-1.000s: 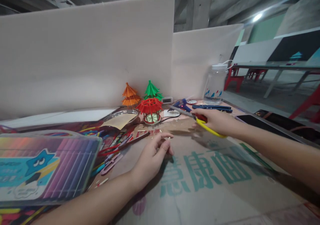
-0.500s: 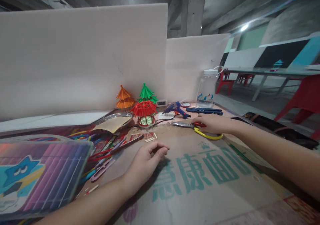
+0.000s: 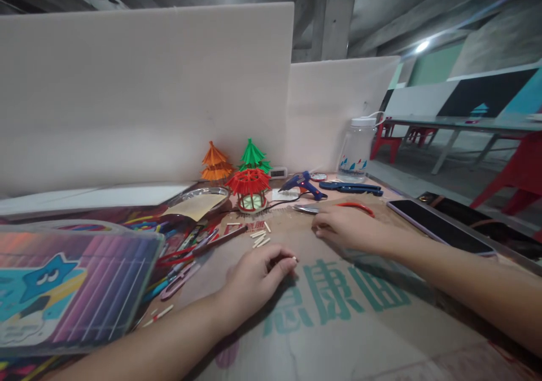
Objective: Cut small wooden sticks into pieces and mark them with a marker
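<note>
My left hand [image 3: 260,276] rests over the cardboard [image 3: 334,336], thumb and forefinger pinched together. The pale end of a short wooden stick [image 3: 295,259] peeks out at the fingertips. Just beyond it lie several loose short sticks [image 3: 259,237]. My right hand [image 3: 341,228] hovers low over the cardboard with curled fingers; whether they hold anything is hidden. Behind that hand lie scissors [image 3: 307,209], their blades pointing left and an orange handle showing past the knuckles. A small red-roofed pavilion model [image 3: 249,183] stands beyond the sticks.
At the left are a marker case [image 3: 84,290], pens and an oval metal tray [image 3: 220,197]. Orange [image 3: 215,163] and green [image 3: 253,158] roofed models stand at the back. A blue glue gun [image 3: 305,183], blue-handled pliers [image 3: 351,188], a water bottle [image 3: 354,149] and a phone [image 3: 436,226] sit rightward.
My right hand has left the scissors' handles and come nearer and left. More sticks lie beyond my left hand, and a stick end shows in its pinch. The view shifted slightly, revealing the phone.
</note>
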Available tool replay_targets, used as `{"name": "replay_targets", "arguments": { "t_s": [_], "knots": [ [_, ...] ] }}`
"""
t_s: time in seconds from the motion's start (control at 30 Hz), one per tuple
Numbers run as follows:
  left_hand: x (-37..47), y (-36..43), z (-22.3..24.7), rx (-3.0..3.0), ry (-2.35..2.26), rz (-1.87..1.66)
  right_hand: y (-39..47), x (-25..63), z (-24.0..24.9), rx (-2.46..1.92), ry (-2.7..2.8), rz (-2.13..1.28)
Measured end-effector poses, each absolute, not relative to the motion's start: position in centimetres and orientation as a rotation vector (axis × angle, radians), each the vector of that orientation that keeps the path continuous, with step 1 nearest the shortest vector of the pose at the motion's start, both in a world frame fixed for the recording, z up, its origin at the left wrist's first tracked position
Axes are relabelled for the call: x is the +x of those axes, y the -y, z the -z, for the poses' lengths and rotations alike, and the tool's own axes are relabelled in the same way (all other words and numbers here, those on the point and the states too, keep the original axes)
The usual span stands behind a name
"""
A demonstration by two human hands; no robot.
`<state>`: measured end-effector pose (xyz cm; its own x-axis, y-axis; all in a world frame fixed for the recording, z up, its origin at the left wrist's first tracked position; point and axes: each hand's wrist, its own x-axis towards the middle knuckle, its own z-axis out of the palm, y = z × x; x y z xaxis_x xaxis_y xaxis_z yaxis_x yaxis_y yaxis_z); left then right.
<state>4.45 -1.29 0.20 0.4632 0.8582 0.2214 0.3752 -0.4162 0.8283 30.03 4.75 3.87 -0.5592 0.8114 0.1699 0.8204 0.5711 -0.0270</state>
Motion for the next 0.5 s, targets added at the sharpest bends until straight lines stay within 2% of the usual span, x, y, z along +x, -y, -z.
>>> {"name": "replay_targets", "arguments": {
  "t_s": [0.2,0.5],
  "knots": [
    [4.3,1.6,-0.2,2.235,-1.049,-0.818,-4.9,28.7,-1.4,-1.245,2.611,0.15],
    [4.5,1.8,-0.2,2.429,-0.998,-0.745,-4.9,24.3,-3.1,-1.095,2.595,-0.137]
  ]
}}
